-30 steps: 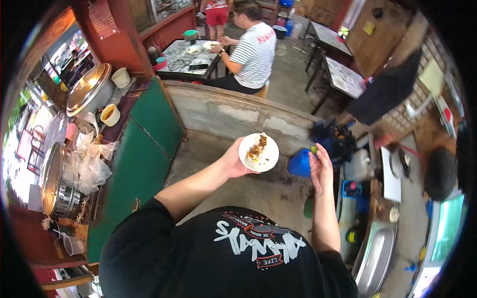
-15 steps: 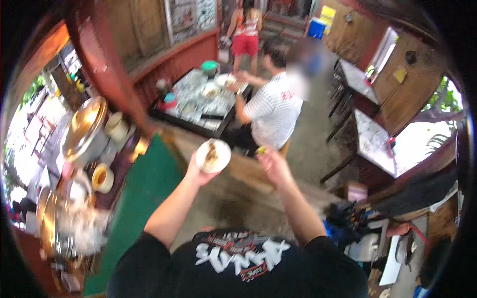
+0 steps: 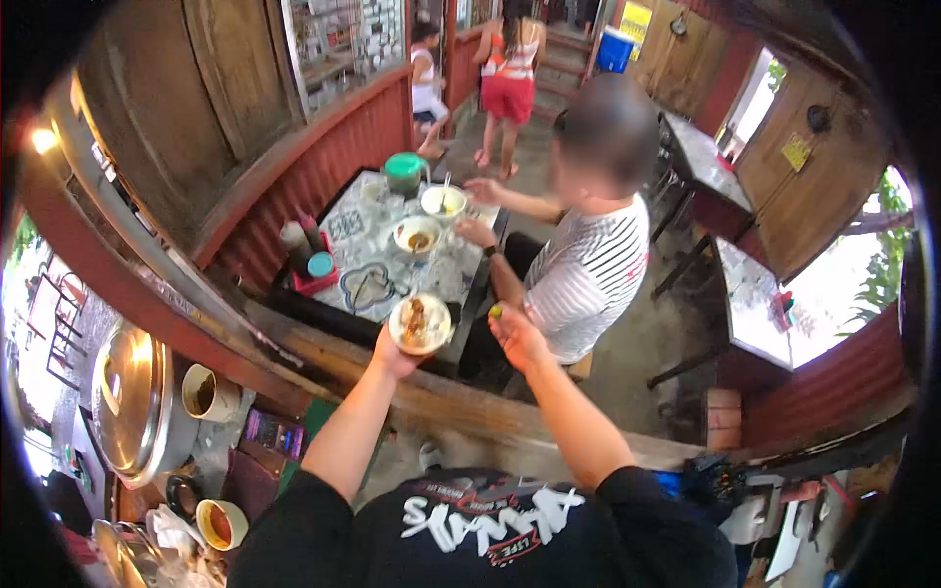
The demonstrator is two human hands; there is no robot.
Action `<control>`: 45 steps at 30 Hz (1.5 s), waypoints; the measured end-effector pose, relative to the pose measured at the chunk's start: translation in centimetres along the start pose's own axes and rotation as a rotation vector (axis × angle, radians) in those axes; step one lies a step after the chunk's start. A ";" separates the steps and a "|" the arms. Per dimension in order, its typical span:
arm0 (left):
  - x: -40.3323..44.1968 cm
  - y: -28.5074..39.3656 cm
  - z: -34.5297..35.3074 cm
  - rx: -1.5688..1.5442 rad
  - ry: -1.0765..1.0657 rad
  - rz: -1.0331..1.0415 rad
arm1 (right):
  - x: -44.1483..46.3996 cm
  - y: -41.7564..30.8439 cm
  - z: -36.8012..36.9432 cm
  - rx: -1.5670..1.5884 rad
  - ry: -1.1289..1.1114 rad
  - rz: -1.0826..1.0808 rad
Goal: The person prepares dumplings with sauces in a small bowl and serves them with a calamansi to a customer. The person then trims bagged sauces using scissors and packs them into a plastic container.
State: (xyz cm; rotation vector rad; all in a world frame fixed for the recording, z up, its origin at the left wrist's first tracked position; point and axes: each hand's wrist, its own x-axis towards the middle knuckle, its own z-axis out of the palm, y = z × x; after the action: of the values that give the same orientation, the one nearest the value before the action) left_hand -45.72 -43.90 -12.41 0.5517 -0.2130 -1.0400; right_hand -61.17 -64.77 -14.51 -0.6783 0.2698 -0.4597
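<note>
Left hand [image 3: 395, 361] gripping white bowl [image 3: 396, 333] from below and the near side; brown topping over white food in it, bowl just left of right hand; right hand [image 3: 521, 343] closed at fingertips on small green item [image 3: 495, 312], exact kind unclear; patterned table [image 3: 456, 279] just beyond both hands, green-lidded pitcher [image 3: 404, 174] on its far part; person in striped shirt [image 3: 598, 279] seated just beyond right hand; large metal pot [image 3: 127, 402] well left of left hand.
</note>
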 end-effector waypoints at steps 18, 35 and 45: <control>14.9 5.1 -4.0 -0.030 0.171 -0.132 | 12.6 2.1 -2.6 0.095 0.243 0.119; 19.8 5.5 -2.9 0.017 -0.063 -0.184 | 15.5 1.7 -4.3 -0.868 0.427 -0.025; 21.5 6.4 -2.5 -0.109 -0.131 -0.154 | 16.0 0.7 -1.2 -0.836 0.434 0.034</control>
State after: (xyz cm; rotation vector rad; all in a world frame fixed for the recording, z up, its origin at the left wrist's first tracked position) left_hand -29.11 -59.09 -13.01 0.4062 -0.2304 -1.2321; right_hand -47.56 -72.73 -17.34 -1.3838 0.9108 -0.4532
